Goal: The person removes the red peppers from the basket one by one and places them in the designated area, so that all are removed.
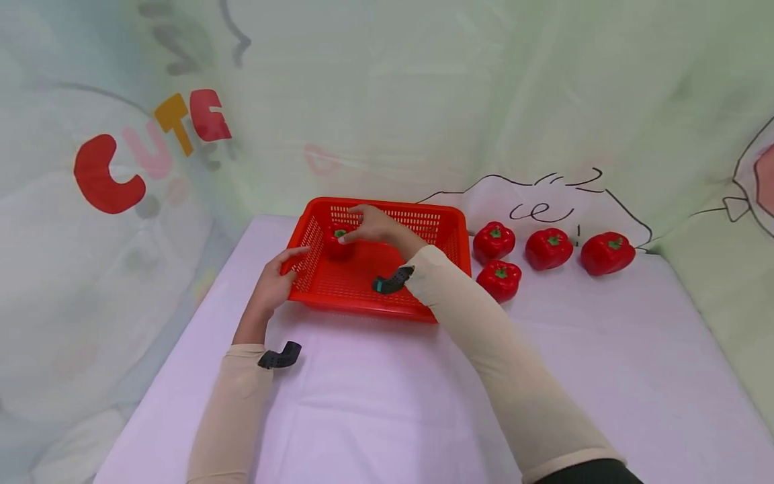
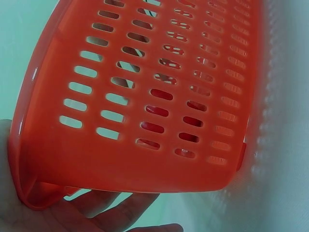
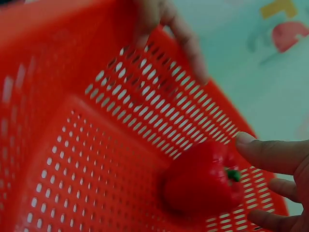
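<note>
A red plastic basket with slotted walls stands on the table. Inside it, by the left wall, sits a red bell pepper with a green stem. My left hand grips the basket's left side near the front corner, fingers over the rim; in the left wrist view the hand wraps that corner. My right hand reaches into the basket above the pepper with fingers spread. In the right wrist view its thumb is close beside the pepper; contact cannot be made out.
To the right of the basket lie several more red bell peppers, two of them close to its right wall. The white-covered table meets a printed cloth backdrop behind the basket.
</note>
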Available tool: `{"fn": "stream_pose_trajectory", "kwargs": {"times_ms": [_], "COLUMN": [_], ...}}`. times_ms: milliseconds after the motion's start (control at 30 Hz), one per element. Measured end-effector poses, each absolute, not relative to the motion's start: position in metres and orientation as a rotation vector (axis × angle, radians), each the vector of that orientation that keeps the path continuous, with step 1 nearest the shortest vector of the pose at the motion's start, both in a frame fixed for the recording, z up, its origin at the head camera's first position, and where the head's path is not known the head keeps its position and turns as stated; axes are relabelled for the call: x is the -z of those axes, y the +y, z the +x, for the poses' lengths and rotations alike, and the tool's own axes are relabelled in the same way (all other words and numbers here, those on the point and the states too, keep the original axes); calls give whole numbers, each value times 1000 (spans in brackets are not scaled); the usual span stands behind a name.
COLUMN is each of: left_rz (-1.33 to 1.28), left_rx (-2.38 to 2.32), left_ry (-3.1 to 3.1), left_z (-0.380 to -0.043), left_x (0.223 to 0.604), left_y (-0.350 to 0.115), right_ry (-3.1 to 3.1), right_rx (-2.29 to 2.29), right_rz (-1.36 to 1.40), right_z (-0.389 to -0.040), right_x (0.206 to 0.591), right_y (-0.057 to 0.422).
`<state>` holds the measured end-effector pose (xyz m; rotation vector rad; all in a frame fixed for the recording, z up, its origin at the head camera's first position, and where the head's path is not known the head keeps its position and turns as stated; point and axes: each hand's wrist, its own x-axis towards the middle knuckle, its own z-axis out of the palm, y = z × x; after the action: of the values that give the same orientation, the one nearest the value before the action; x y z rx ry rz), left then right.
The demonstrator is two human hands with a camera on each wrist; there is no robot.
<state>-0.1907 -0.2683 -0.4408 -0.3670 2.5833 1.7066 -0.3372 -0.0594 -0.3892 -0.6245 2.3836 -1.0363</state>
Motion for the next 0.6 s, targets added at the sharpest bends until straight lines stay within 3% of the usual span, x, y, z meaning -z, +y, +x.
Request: {"fn": "stream_pose_trajectory", "kwargs": {"times_ms": [233,600], "left_rz": [-374,-409], "left_rx": [-1707,-1680], "left_ry": [2577,2583], "left_z": [-194,-195], "left_x": [443,444], "left_y": [-266,-269], "right_ry": [2412,2514], "right_rx": [885,752], "right_rz": [-597,-684], "right_z": [-353,-352], "right_x": [410,417], "right_y": [-83,-87]}}
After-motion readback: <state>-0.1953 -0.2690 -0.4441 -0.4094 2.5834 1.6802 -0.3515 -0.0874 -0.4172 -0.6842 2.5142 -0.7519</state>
